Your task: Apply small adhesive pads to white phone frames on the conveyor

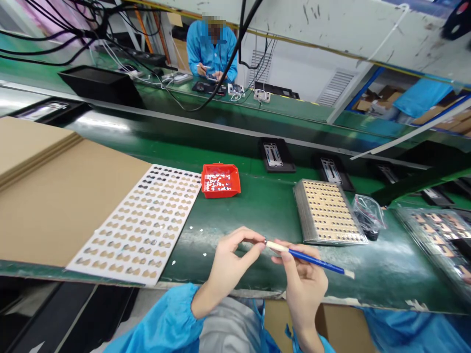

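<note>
My right hand (303,279) grips a slim pen-shaped tool (312,260) with a blue shaft and cream ends, and it points left. At the tool's left tip, my left hand (233,257) is closed in a pinch of thumb and forefinger. A tiny dark piece shows there; whether it is a separate part or the tool's tip I cannot tell. To the left of my hands lies a white sheet (167,208) bearing rows of tan and dark peanut-shaped stickers. Behind them sits a red bin (221,193) holding many small whitish bits.
A stack of trays with small parts (331,211) stands right, beside a clear plastic bag (368,213). Black fixtures holding phone frames (273,156) line the far side. Cardboard sheets (91,171) lie left. Black cables (221,83) hang ahead; a person (212,49) sits across.
</note>
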Demonstrator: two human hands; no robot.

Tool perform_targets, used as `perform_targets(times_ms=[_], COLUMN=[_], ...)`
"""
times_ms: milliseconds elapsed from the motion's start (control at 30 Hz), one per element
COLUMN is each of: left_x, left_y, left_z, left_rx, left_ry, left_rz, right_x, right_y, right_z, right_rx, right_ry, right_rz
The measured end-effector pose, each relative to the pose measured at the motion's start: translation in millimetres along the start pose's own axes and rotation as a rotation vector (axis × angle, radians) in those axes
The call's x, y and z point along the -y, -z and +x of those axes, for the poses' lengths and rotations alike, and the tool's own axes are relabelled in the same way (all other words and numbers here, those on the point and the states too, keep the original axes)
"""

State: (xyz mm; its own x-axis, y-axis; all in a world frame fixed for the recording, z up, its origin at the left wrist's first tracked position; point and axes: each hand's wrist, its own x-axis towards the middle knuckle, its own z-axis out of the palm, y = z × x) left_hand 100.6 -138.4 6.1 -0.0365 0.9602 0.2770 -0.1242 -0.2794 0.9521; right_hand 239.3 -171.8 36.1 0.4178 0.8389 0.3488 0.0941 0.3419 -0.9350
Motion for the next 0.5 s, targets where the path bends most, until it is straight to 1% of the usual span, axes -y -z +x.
perform_targets(times_ms=[67,133,233,367,500], left_x=[-0.5,-0.8,-1.2,-2.0,-2.0], left_y=[-0.6,-0.7,-0.4,-0.8,-2.6], left_z=[-1.3,-1.7,-1.1,1.1,2.0], left_rx=[-0.041,-0.045,-0.032,-0.051,-0.071], left_ry=[-0.125,-0.227,-0.317,-0.339,-0.284], left_rz=[0.091,0.157,0.221,0.272,0.269], right_x=[-0.8,-1.9,-3.2,-4.4,-5.9], right_y=[-2.1,-3.2,-4.0,-4.7,-3.7], right_z=[-1.7,-3.8,-6.6,-8.3,-7.1], right_rx=[-0.035,-0.059,-0.079,-0.089,-0.039], right_ry=[0.018,0.039,0.046,0.045,-0.001], right_rz=[-0.013,-0.035,-0.063,-0.049,-0.027])
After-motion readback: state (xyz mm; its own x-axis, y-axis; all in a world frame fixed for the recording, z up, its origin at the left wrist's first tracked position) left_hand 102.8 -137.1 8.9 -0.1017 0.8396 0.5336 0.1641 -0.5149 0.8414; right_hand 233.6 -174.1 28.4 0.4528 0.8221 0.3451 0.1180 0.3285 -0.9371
